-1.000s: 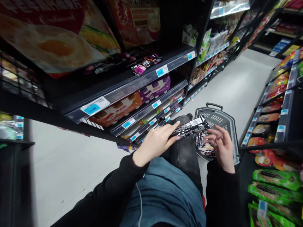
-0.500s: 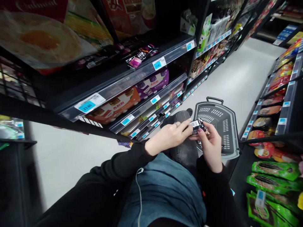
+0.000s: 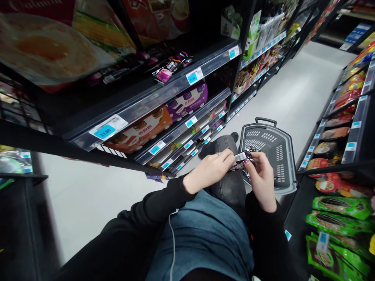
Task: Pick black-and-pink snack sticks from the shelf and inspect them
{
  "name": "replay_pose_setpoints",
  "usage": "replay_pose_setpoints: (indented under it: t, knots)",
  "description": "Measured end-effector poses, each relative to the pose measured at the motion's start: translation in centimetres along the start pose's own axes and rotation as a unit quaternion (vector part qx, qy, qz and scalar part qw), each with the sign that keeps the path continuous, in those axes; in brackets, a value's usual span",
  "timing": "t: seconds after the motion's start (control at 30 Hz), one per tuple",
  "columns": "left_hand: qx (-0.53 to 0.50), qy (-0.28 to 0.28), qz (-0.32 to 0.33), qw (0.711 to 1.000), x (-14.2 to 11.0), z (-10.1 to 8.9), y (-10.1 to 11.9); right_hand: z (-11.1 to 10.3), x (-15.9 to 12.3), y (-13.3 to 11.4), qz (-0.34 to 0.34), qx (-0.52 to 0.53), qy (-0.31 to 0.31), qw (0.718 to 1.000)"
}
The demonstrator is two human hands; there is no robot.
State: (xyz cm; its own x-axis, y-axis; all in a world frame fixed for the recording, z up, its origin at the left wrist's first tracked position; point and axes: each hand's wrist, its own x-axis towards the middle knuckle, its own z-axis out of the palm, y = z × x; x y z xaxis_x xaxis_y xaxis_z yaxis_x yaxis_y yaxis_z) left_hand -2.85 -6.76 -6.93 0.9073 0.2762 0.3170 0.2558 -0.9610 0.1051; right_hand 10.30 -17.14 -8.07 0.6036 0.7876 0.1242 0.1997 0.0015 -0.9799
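A small dark sachet [image 3: 240, 157] with a white barcode label is stretched between my two hands, above my knee and the near side of the basket. My left hand [image 3: 211, 168] grips its left end, fingers curled over it. At the other end, my right hand [image 3: 260, 171] pinches the sachet between thumb and fingers. Below and beyond stands a grey shopping basket [image 3: 288, 168] with slotted sides. Part of its inside is hidden by the right hand. Similar dark and purple sachets [image 3: 168, 71] lie loose on the shelf to the left.
A black shelf edge [image 3: 158, 95] with price tags runs along the left, above purple and orange boxed packs [image 3: 187, 100]. Big oatmeal bags [image 3: 52, 50] stand upper left. On the right, a low shelf holds green packets [image 3: 341, 207]. The pale aisle floor [image 3: 307, 82] stretches ahead.
My left fingers have drawn back slightly and curled more over the sachet's left end, and the sachet looks more stretched out. My right hand keeps its pinch. The view has shifted slightly.
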Motion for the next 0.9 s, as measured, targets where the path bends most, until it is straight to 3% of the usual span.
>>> replay_pose_setpoints:
  t: [0.23,0.37,0.5,0.63,0.9]
  knots:
    - [-0.213,0.033,-0.048,0.975,-1.3,0.6,0.0,0.4,0.0,0.3,-0.01,-0.003,0.099,0.995]
    - [-0.191,-0.007,-0.027,0.981,-2.9,1.1,-0.1,-0.6,0.1,0.9,0.007,0.029,0.173,0.985]
    - [-0.106,0.048,0.012,0.993,-4.1,1.9,-0.1,-1.3,0.4,1.5,0.039,0.074,0.168,0.982]
    - [-0.091,0.081,0.024,0.992,-4.3,2.2,-0.2,-1.3,0.3,1.8,0.041,0.083,0.169,0.981]
    - [-0.288,-0.002,-0.048,0.957,-4.1,1.3,-1.0,-1.6,0.3,2.1,0.06,0.119,0.161,0.978]
